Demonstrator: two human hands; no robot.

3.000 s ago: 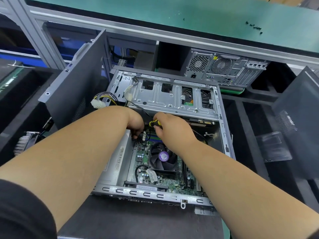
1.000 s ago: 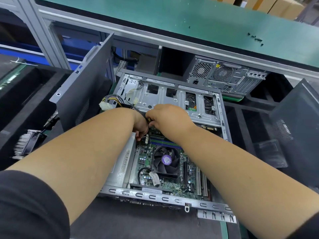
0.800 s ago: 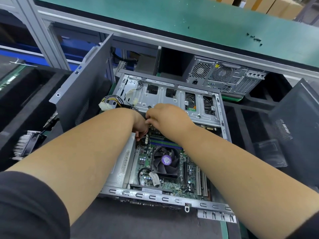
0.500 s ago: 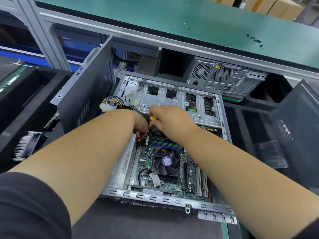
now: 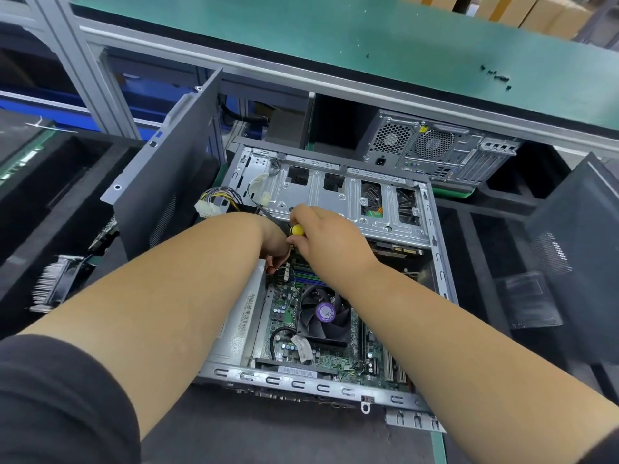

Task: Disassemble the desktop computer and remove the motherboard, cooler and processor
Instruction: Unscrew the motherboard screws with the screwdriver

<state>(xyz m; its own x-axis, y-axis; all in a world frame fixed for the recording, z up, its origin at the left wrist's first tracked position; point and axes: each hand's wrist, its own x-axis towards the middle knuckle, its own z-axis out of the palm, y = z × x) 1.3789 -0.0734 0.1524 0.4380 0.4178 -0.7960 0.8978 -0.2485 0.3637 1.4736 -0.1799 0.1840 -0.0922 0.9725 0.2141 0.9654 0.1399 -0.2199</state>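
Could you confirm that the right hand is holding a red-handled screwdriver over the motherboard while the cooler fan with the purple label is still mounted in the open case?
Not quite: in the head view the screwdriver gripped by the right hand has a yellow handle, not red. The rest holds: it is over the motherboard, and the cooler fan with the purple label is still mounted in the open case.

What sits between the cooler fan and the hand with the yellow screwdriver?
In the head view, blue and green memory slots on the motherboard lie between the cooler fan and right hand.
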